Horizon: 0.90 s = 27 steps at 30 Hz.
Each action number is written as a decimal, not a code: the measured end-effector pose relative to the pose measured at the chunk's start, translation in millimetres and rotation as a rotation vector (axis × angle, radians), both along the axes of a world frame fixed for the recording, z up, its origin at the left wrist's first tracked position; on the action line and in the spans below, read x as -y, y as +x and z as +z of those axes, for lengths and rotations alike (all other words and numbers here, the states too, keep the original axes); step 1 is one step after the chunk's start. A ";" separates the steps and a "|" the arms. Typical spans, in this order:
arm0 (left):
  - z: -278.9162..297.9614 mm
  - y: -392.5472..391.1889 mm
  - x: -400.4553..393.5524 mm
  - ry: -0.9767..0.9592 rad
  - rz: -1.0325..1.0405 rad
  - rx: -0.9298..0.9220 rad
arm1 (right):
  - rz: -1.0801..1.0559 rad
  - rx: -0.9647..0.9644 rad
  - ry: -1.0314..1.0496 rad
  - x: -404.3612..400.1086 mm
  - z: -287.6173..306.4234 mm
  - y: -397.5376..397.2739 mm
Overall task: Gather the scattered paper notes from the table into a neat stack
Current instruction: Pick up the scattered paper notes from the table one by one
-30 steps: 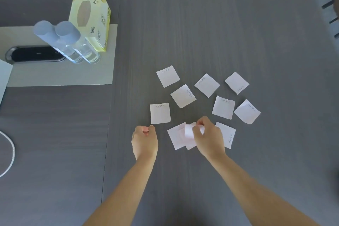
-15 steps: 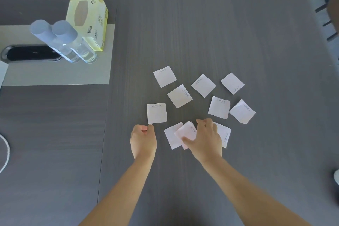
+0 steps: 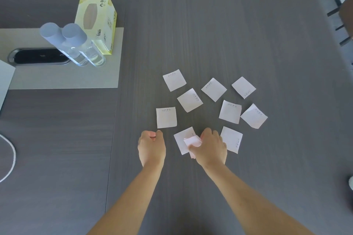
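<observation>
right hand (image 3: 209,148) lowered since before, grip pinching paper note (image 3: 193,141), left hand (image 3: 151,148) unmoved, clenched

We count ten paper notes (image 3: 166,117) on the worktop (image 3: 219,25): nine lying flat, and one pinched in the right grip (image 3: 209,148) (it overlaps the note just left of that grip). Far up-left of the left grip (image 3: 151,148) stand two bottles (image 3: 76,44) and one tissue box (image 3: 96,21). Two hands in all.
</observation>
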<state>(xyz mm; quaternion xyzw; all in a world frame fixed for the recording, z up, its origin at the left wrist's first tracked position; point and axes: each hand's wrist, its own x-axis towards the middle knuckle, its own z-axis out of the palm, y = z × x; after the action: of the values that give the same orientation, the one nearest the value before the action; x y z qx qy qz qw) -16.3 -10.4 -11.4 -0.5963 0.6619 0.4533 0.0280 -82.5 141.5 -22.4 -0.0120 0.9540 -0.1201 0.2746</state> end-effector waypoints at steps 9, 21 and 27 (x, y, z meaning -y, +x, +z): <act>-0.8 5.3 1.8 0.014 0.000 -0.010 | -0.291 0.176 -0.523 -23.7 4.0 6.6; 3.7 10.9 13.8 -0.016 0.013 -0.006 | -0.072 -0.096 0.039 34.1 0.5 27.3; 4.3 3.3 19.6 -0.035 0.003 -0.005 | -0.048 -0.031 0.126 37.7 1.2 17.7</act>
<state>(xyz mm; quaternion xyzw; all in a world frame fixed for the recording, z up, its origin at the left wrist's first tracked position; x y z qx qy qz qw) -13.0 -30.0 -7.2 -0.5964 0.6690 0.4432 0.0154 -64.8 103.7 -21.1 0.0262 0.9638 -0.0661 0.2571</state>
